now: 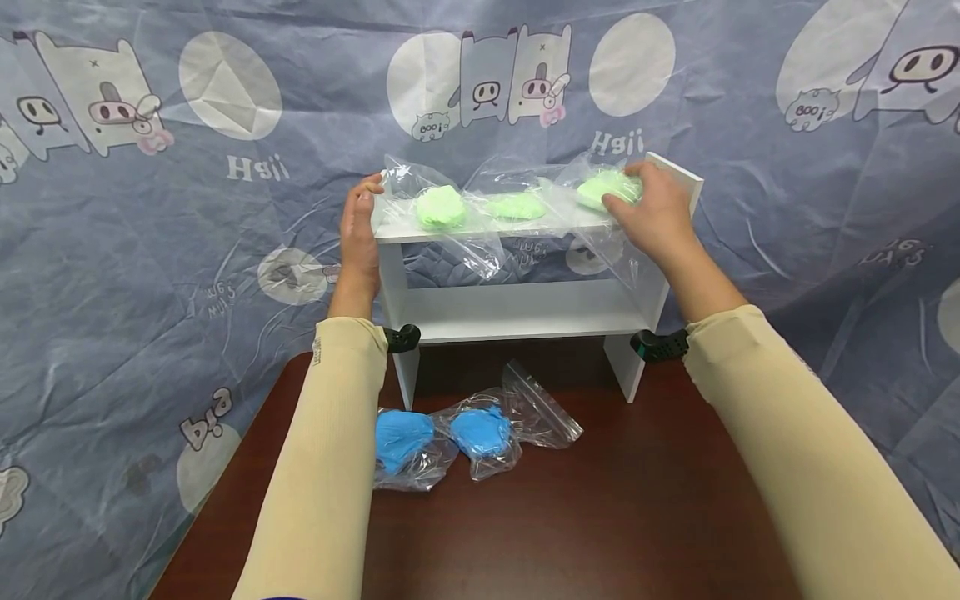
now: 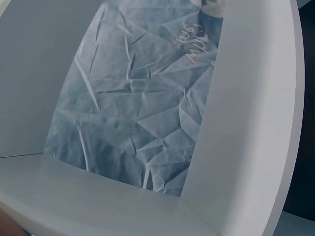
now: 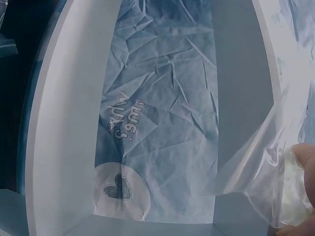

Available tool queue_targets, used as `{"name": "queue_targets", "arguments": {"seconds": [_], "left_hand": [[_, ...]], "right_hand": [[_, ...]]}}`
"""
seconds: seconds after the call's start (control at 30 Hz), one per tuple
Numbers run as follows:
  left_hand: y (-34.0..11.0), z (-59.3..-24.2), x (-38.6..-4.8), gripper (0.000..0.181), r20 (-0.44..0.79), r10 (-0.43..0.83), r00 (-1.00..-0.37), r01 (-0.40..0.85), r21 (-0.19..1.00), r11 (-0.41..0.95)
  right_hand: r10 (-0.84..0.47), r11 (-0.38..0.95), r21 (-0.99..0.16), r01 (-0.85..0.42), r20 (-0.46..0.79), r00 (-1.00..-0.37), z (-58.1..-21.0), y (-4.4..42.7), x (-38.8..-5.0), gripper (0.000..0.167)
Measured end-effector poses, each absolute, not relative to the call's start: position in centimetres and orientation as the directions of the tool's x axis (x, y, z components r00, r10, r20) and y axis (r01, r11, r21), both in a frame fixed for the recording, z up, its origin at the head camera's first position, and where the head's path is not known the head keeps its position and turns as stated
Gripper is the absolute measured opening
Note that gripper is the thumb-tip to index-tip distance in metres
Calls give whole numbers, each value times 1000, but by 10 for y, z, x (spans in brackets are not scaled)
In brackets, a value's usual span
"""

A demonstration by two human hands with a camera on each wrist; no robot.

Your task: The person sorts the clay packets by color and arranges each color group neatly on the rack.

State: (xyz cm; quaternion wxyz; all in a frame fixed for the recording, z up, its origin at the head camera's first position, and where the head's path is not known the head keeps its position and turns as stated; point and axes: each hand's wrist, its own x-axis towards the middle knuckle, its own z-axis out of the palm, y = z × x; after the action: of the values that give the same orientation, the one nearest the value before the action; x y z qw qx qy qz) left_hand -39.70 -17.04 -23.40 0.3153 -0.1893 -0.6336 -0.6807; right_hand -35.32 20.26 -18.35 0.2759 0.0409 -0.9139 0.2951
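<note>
Pale green lumps [image 1: 441, 207] in clear plastic bags [image 1: 480, 252] on a white shelf [image 1: 525, 310]

The right hand [image 1: 658, 210] pinches the rightmost lump [image 1: 600, 190] between thumb and fingers; the left hand [image 1: 362, 229] bends its fingertips over the shelf's upper left edge. All three lumps, matte and rounded, lie in a row on the top board, their glossy, creased bags drooping over its front. Below, bagged blue lumps [image 1: 482, 430] rest on a smooth, dark red-brown table [image 1: 600, 517], before wrinkled grey-blue cloth [image 1: 315, 100].

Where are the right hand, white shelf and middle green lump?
Right hand [image 1: 658, 210], head view: back of the hand.
White shelf [image 1: 525, 311], head view: lower board.
Middle green lump [image 1: 516, 206], head view: centre.
</note>
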Motion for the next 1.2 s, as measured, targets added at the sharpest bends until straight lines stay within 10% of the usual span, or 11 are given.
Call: {"name": "queue_targets", "arguments": {"seconds": [0.63,1.2], "left_hand": [[-170,-234,-395,35,652,-192,-733,663,748,6],[-171,-234,-398,28,641,-195,-742,656,755,-14]], "right_hand": [[87,805,-535,-256,533,-841,-184,207,-348,63],[69,718,-398,-571,857,-511,-182,223,-336,42]]}}
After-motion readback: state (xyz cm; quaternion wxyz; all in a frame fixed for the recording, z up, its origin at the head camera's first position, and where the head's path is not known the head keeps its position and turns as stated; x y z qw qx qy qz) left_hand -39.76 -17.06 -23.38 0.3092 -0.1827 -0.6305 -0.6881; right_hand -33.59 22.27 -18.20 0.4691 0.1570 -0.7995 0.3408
